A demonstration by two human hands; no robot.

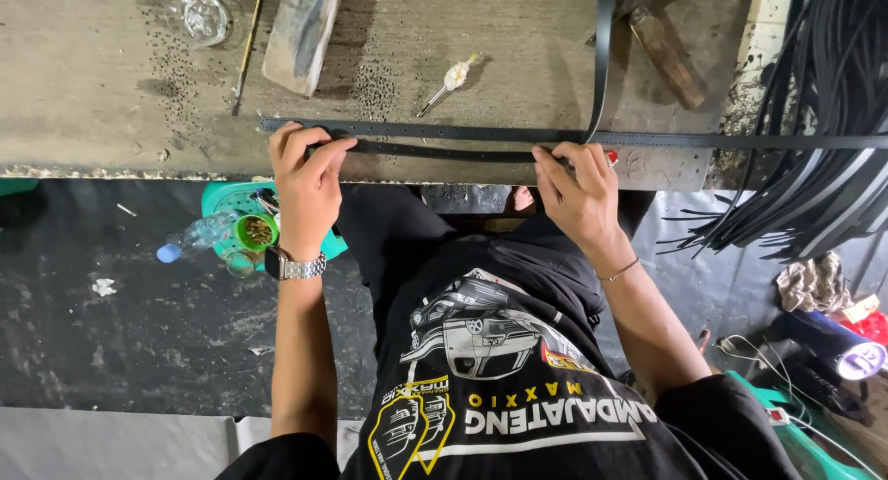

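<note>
Worn wooden workbench [481, 36] fills the top of the view, scuffed grey-brown, dotted with small black specks near its left end. Front edge chipped, dirty right corner. Below it a dark floor [120, 323], stained and littered with paper scraps; a pale strip runs along the bottom left. Teal plastic stool [227, 201] just under the bench's front edge, left side. Light even, flat, no hard shadows. No walls or windows in view.

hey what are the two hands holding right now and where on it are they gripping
Both hold a thin black strap against the workbench edge. The left hand pinches one end; the right hand presses the other end.
</note>
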